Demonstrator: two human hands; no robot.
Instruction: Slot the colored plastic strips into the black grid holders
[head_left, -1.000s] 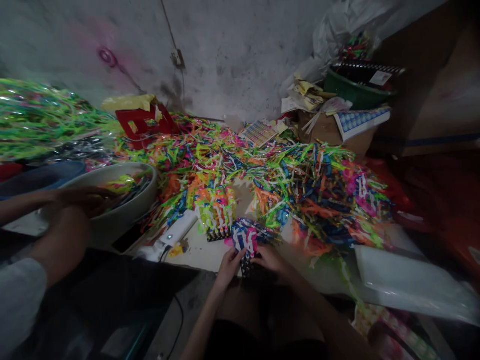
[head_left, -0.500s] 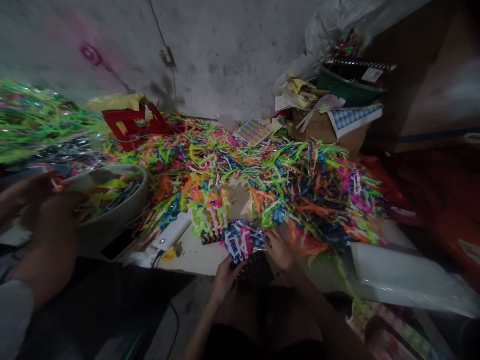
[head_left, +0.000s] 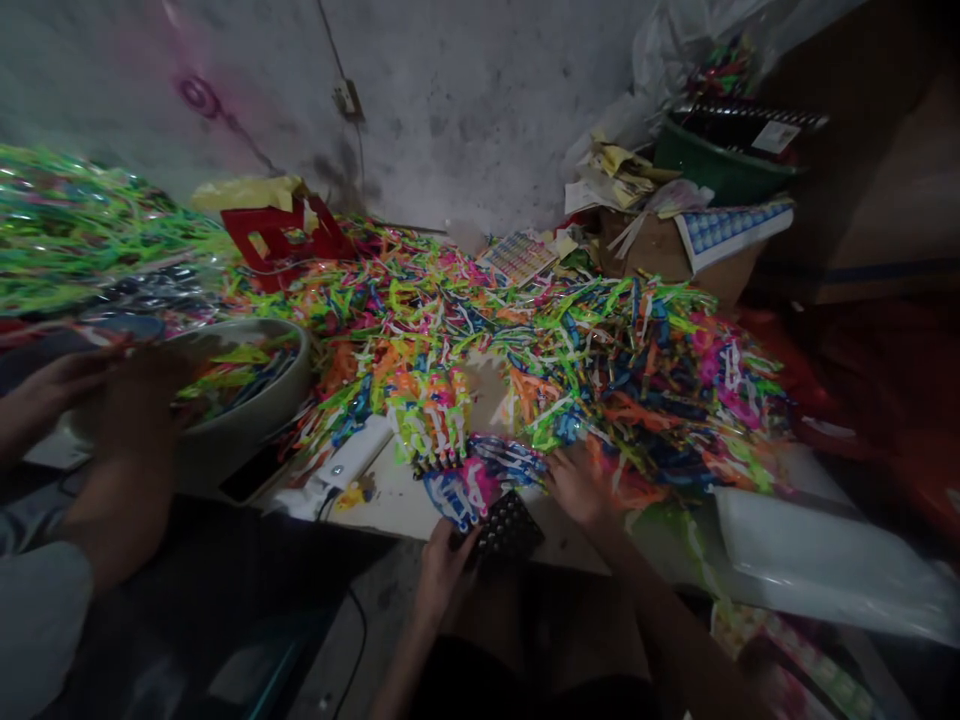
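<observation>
The black tray [head_left: 516, 528], studded with rows, sits tilted at the near edge of the pale work surface [head_left: 397, 508], right in front of you. Blue, pink and white plastic pieces [head_left: 454, 497] stand along its far left side. Your left hand [head_left: 445, 556] is closed on the tray's left end, thumb and fingers pinching it. Your right hand [head_left: 576, 487] is beyond the tray's right side, its fingers at the right end of a blue-and-white bunch [head_left: 511, 462]; you cannot tell from here whether they have hold of any of it.

Just left of the bunch, a second set of yellow, orange and white pieces [head_left: 431, 420] stands in a dark base. Left of that lies a white device [head_left: 364, 452]. A big multicoloured heap [head_left: 630, 345] spreads across the far side and right. At the far left, another person's forearm [head_left: 139, 450] crosses a pale bowl [head_left: 301, 372] of pieces.
</observation>
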